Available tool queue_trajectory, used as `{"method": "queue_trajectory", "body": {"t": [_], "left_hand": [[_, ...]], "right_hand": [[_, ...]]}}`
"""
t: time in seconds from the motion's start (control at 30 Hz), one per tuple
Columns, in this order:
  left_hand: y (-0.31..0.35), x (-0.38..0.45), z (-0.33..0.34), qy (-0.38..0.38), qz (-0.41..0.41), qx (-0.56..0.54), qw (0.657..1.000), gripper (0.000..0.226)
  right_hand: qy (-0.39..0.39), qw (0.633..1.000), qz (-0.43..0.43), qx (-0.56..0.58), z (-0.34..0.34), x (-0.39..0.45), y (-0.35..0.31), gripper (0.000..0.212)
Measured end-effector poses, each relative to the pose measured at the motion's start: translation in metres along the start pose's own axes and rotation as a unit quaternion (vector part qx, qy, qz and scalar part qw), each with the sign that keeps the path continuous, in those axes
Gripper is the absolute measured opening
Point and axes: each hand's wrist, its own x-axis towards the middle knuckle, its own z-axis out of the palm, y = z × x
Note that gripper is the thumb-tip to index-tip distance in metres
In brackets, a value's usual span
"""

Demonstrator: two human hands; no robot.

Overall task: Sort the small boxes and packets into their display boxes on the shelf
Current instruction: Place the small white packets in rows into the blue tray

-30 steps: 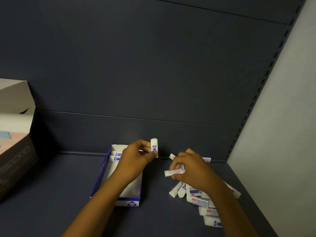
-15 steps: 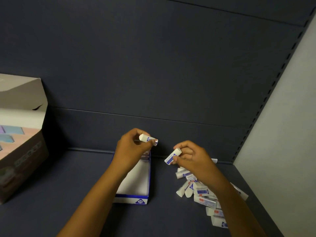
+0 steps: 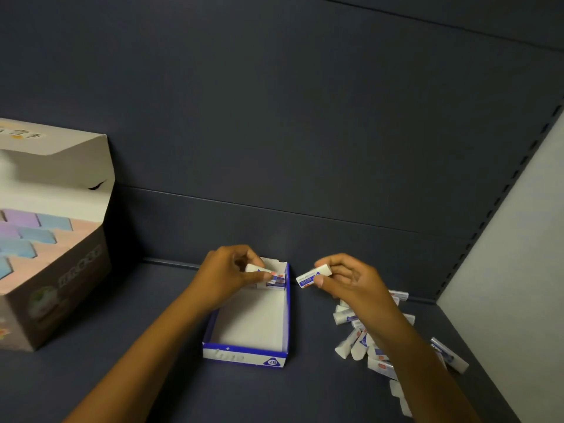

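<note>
Head view. We hold one small white packet point(image 3: 258, 269) in the left hand point(image 3: 227, 277), pinched between thumb and curled fingers. Half a second ago this hand held its packet in the air above the blue-and-white display box point(image 3: 245, 355); it has now come down to the far end of the box, where a few packets point(image 3: 279, 279) already stand in a row against the back wall. The held packet is at that row, touching it or just short of it; we cannot tell which.

We hold a second packet point(image 3: 313, 276) in the right hand point(image 3: 348, 283), gripped between thumb and fingertips. This hand has lifted clear of the loose pile of packets point(image 3: 364, 346) on the shelf point(image 3: 152, 377) and now hangs just to the right of the box's far corner, apart from it.

For the task, this means one packet is about to be seated and the next is already staged beside the box. Most of the box floor is bare and the pile is large, so we judge the sorting to be at an early stage.

A larger open carton point(image 3: 61, 270) with pastel items stands at the left, well apart from both hands.
</note>
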Motion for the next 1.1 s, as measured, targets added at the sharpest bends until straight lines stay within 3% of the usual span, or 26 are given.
{"method": "queue_trajectory", "body": {"t": [0.27, 0.47, 0.57, 0.77, 1.1], "left_hand": [[-0.016, -0.002, -0.008, 0.053, 0.021, 0.087, 0.995, 0.02], [-0.019, -0.005, -0.013, 0.069, 0.03, 0.21, 0.975, 0.028], [-0.02, -0.004, -0.014, 0.075, 0.05, 0.307, 0.947, 0.03], [-0.022, -0.002, -0.01, 0.054, 0.063, 0.368, 0.926, 0.03], [-0.027, 0.001, -0.009, 0.016, 0.068, 0.422, 0.904, 0.028]], "right_hand": [[-0.039, 0.999, 0.001, 0.018, 0.039, 0.02, -0.016, 0.036], [-0.013, 0.999, 0.009, -0.04, 0.066, 0.038, -0.006, 0.033], [0.023, 0.994, -0.013, -0.11, 0.066, 0.037, 0.005, 0.026], [0.04, 0.957, -0.066, -0.28, 0.068, 0.033, 0.015, 0.018], [0.011, 0.894, -0.022, -0.447, 0.075, 0.033, 0.018, 0.022]]}}
